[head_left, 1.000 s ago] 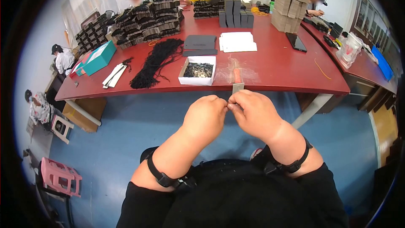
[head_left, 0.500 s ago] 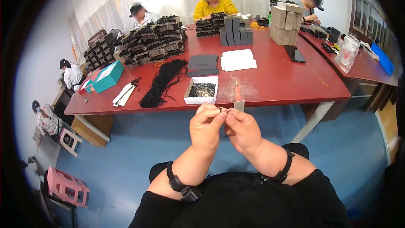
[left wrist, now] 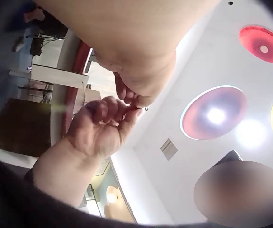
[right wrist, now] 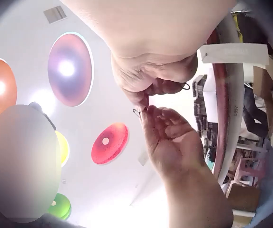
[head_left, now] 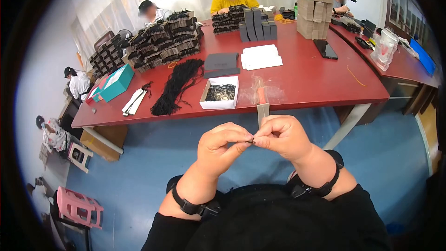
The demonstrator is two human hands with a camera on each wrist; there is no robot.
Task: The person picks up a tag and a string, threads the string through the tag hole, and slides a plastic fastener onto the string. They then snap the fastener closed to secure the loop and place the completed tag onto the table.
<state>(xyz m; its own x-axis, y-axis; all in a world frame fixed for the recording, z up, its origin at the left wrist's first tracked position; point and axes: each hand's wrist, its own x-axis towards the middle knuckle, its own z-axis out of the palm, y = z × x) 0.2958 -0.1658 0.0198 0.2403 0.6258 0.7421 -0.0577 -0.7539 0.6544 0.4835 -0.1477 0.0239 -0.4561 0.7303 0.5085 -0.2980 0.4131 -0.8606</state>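
Observation:
In front of the table edge, both hands meet fingertip to fingertip. My left hand (head_left: 218, 151) pinches a thin black cord (right wrist: 136, 112) between thumb and index finger. Opposite it, my right hand (head_left: 287, 137) pinches the same small dark bit, its other fingers curled in. A little loop of cord pokes out beside the fingertips in the right wrist view; the rest is hidden by the fingers. Just beyond the hands, a pale grey tag (head_left: 263, 110) with a hole juts out over the table edge, below an orange strip (head_left: 261, 95) on clear film.
On the red table (head_left: 316, 83) lie a white box of small dark pieces (head_left: 203, 100), a bundle of black cords (head_left: 174, 90), white cards (head_left: 262, 57), grey cards (head_left: 222, 60) and a phone (head_left: 325, 49). Stacked tags (head_left: 162, 39) stand behind. Several people sit around.
Both hands have turned from an upright pose so their fingertips now point at each other. The right hand has risen slightly and its wrist has moved outward. The head view has shifted a little.

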